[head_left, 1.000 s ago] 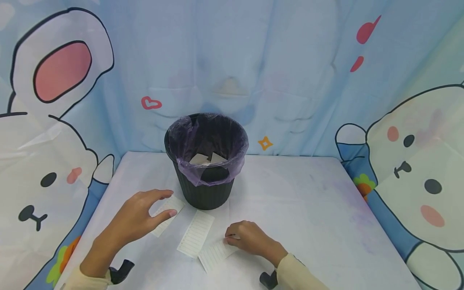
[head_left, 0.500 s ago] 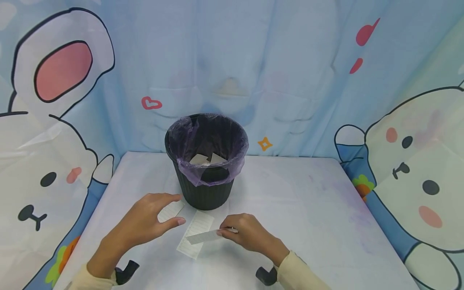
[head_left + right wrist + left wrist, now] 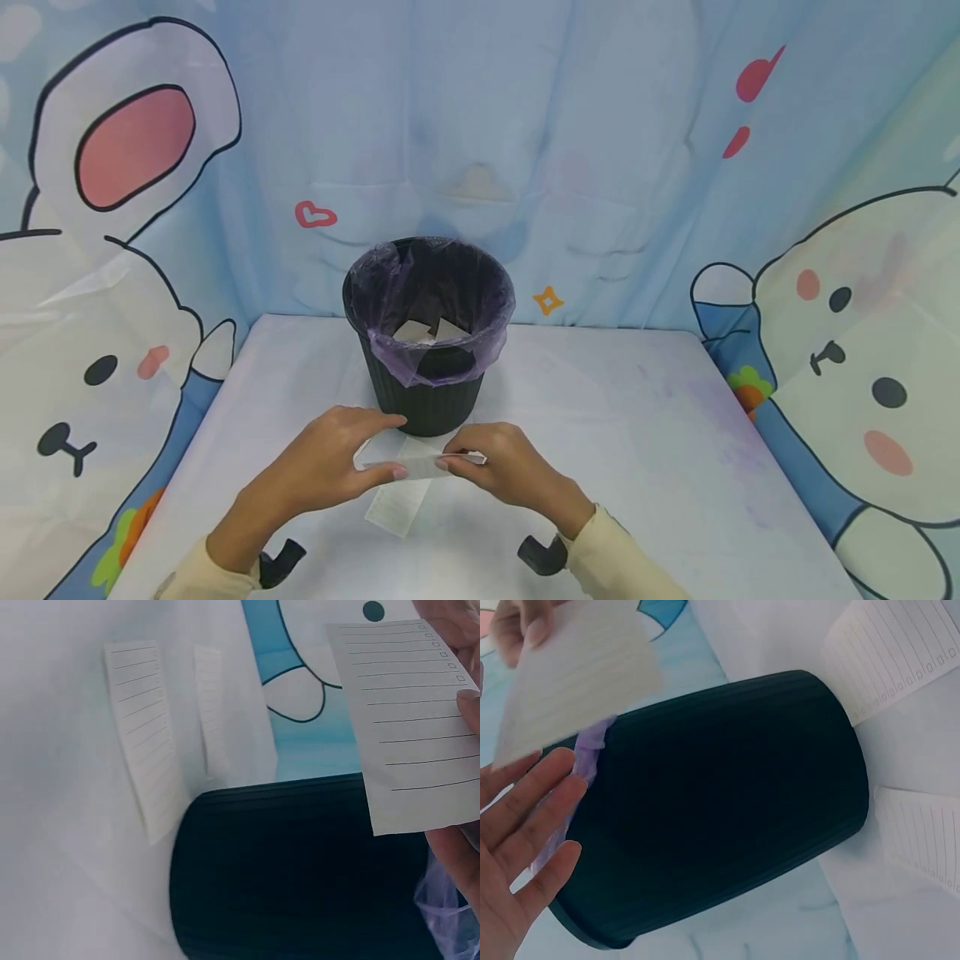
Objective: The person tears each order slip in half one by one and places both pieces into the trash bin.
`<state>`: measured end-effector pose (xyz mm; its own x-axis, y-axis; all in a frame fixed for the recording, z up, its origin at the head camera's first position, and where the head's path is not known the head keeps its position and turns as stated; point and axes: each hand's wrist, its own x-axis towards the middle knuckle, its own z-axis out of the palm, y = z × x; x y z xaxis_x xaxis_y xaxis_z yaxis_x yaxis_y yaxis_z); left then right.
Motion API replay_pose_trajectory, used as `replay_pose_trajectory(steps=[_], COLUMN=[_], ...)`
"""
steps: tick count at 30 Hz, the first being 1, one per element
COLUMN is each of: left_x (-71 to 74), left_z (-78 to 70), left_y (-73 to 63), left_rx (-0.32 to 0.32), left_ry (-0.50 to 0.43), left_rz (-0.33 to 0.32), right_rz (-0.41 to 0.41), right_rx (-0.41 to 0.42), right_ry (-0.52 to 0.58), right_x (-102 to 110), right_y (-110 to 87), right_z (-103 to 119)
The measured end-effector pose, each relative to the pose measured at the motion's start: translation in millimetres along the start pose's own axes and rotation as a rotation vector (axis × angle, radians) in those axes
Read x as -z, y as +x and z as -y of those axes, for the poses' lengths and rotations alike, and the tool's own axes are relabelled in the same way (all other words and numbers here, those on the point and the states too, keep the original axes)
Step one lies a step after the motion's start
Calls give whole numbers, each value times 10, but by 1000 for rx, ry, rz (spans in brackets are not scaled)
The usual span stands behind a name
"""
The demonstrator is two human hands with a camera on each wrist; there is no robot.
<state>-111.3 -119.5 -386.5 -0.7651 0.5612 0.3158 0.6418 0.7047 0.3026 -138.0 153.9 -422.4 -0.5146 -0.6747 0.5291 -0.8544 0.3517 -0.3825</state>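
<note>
My right hand (image 3: 513, 467) pinches one end of a small white sheet of lined paper (image 3: 423, 467), held above the table in front of the bin. Ruled lines with tiny checkboxes show on this sheet (image 3: 412, 727) in the right wrist view. My left hand (image 3: 330, 462) is spread at the sheet's other end, thumb and forefinger apart on either side of it. The left wrist view has the left fingers (image 3: 536, 802) extended close to the paper's edge. Two more lined sheets lie on the table, a nearer one (image 3: 397, 507) and another (image 3: 210, 712) mostly hidden behind my left hand.
Just beyond my hands stands a black bin (image 3: 423, 408) with a purple plastic liner (image 3: 487, 333) folded over its rim. Several paper pieces (image 3: 412, 332) are inside. A white cloth covers the table (image 3: 600, 417), and a cartoon-printed curtain (image 3: 600, 167) hangs behind and at the sides.
My right hand has lifted the lined sheet off the table and carried it left and forward. My left hand has moved right towards it, so the two hands are now close together.
</note>
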Motion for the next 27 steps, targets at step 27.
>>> replay_pose_trajectory(steps=[27], left_x=[-53], left_z=[-106], left_y=[198], left_rx=[-138], left_ry=[28], left_rz=[-46], right_rz=[-5], right_rx=[47], right_ry=[4], right_x=[83], right_y=[228], right_z=[46])
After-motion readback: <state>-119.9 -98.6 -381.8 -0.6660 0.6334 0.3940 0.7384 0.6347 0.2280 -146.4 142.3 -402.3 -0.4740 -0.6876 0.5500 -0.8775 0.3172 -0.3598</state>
